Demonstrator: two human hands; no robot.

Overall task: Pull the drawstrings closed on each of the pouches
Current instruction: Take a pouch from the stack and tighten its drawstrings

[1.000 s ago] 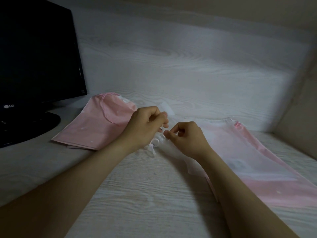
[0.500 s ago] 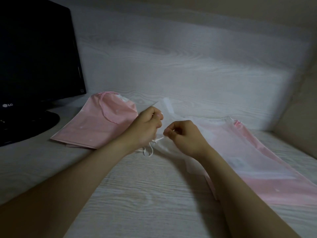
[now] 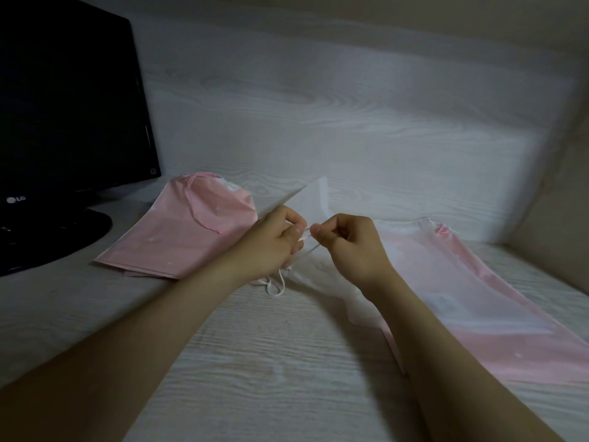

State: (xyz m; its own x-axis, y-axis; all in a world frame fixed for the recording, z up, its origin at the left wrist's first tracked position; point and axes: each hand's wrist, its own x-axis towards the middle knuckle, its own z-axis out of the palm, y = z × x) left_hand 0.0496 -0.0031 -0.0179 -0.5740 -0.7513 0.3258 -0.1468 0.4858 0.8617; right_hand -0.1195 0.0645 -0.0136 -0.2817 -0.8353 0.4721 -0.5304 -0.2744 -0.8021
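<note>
Head view: what surface, what room?

— A pale whitewashed wood-grain desktop (image 3: 255, 362) in dim light, backed by a matching wood-grain panel (image 3: 350, 106). A black LG flat-screen monitor (image 3: 63, 106) stands at far left on its round base.

— And the pouches?

— A pink fabric drawstring pouch (image 3: 178, 240), its top gathered, lies just right of the monitor's base. Further right of the monitor, a thin white translucent pouch (image 3: 314, 196) is raised between two hands. It overlaps a second pink pouch (image 3: 510, 339), lying flat, farthest from the monitor.

— The hands?

— The left hand (image 3: 271, 247), nearer the monitor, curls its fingers round the white pouch's bunched mouth. The right hand (image 3: 353, 247) pinches the white drawstring cord (image 3: 274, 294) between thumb and forefinger. A loop of cord dangles below the left hand, down at the desktop.
</note>
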